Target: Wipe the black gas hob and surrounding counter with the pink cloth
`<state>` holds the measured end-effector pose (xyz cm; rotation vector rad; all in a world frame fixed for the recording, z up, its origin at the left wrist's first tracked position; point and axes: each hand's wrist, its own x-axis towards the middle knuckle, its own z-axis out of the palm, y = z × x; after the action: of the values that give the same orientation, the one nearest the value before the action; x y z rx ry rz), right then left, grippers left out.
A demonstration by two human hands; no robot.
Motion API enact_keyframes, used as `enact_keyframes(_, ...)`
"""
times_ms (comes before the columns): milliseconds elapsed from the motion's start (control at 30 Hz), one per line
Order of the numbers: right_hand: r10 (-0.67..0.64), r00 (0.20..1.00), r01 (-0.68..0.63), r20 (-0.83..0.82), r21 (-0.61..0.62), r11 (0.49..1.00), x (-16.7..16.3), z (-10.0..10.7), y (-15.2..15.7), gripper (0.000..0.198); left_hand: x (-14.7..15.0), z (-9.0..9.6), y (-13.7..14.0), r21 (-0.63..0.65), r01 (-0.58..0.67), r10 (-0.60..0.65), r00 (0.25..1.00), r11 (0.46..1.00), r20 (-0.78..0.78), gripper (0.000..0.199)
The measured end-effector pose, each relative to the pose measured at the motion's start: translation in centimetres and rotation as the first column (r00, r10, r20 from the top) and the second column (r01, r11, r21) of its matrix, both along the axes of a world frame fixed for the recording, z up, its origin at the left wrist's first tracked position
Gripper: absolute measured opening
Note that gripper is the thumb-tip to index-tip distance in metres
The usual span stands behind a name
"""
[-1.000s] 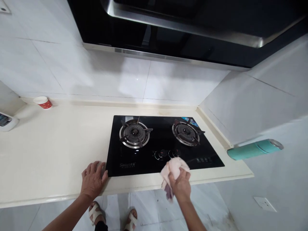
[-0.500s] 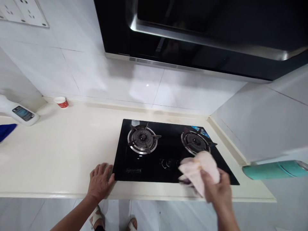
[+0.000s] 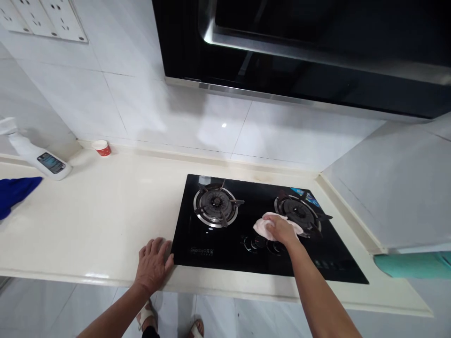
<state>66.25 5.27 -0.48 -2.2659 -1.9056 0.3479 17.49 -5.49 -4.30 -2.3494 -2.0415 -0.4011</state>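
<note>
A light pink cloth (image 3: pixel 262 228) is bunched under my right hand (image 3: pixel 281 229), whose fingers are closed on it. Hand and cloth rest on the black glass gas stove (image 3: pixel 225 256), just behind the control knobs (image 3: pixel 260 242) and at the near left side of the right burner (image 3: pixel 299 212). The left burner (image 3: pixel 216 203) lies further left. My left hand (image 3: pixel 154 264) lies flat on the cream countertop (image 3: pixel 116 230), fingers spread, its thumb touching the stove's front left corner. Nothing is in it.
A white spray bottle (image 3: pixel 44 157), a red and white paper cup (image 3: pixel 102 148) and a blue cloth (image 3: pixel 16 192) are at the left. The black range hood (image 3: pixel 299 70) overhangs the back. A green roll-shaped thing (image 3: pixel 416 265) sits at the right edge.
My right hand has brought the pink cloth from the stove's front edge back and left onto the glass. My left hand stays in place. The view has shifted slightly left.
</note>
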Motion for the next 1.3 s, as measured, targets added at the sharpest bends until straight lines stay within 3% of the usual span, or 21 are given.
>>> enact_keyframes(167, 0.052, 0.996, -0.057, 0.071, 0.069, 0.996, -5.0, -0.3, 4.3, 0.044, -0.1, -0.1, 0.0, 0.003, 0.01, -0.01, 1.0, 1.0, -0.006, 0.038)
enact_keyframes(300, 0.098, 0.986, -0.109, 0.134, 0.078, 0.991, -8.0, -0.5, 4.7, 0.042, -0.1, -0.1, 0.0, 0.002, 0.011, -0.011, 1.0, 1.0, -0.016, 0.038)
enact_keyframes(467, 0.357, 0.923, -0.365, 0.143, 0.031, 0.931, -10.1, 0.2, -0.3, 0.039, 0.3, 0.4, -0.2, -0.02, 0.015, -0.014, 0.999, 1.0, 0.033, 0.036)
enact_keyframes(600, 0.481, 0.858, -0.495, 0.179, 0.045, 0.868, -12.1, 0.4, -4.2, 0.04, 0.6, 0.9, -0.4, -0.037, 0.015, -0.013, 0.997, 0.999, 0.07, 0.037)
enact_keyframes(700, 0.515, 0.831, -0.538, 0.213, 0.065, 0.841, -14.5, -0.2, -6.7, 0.036, 0.7, 0.9, -0.6, -0.044, 0.002, 0.001, 0.998, 0.999, 0.069, 0.036)
enact_keyframes(867, 0.398, 0.895, -0.434, 0.2, 0.191, 0.88, -20.5, -2.2, -11.2, 0.035, 0.7, 0.7, -0.8, -0.052, 0.012, -0.007, 0.996, 0.999, 0.092, 0.035)
enact_keyframes(967, 0.447, 0.888, -0.46, 0.111, 0.282, 0.842, -25.0, -2.7, -12.8, 0.037, 0.6, 0.7, -0.8, -0.042, 0.015, -0.01, 0.993, 0.999, 0.117, 0.032)
enact_keyframes(1133, 0.757, 0.649, -0.699, -0.075, 0.334, 0.632, -30.8, -2.0, -14.9, 0.04, 0.0, 0.9, -0.8, -0.008, 0.011, -0.01, 0.987, 1.0, 0.161, 0.03)
enact_keyframes(1233, 0.763, 0.6, -0.71, -0.239, 0.279, 0.646, -31.0, -1.9, -17.2, 0.035, -0.2, 0.7, -0.7, 0.001, -0.003, 0.003, 0.984, 1.0, 0.178, 0.031)
enact_keyframes(1300, 0.656, 0.616, -0.639, -0.436, 0.211, 0.74, -29.3, -1.9, -19.0, 0.03, -0.1, 0.5, -0.6, -0.003, -0.014, 0.014, 0.983, 1.0, 0.184, 0.028)
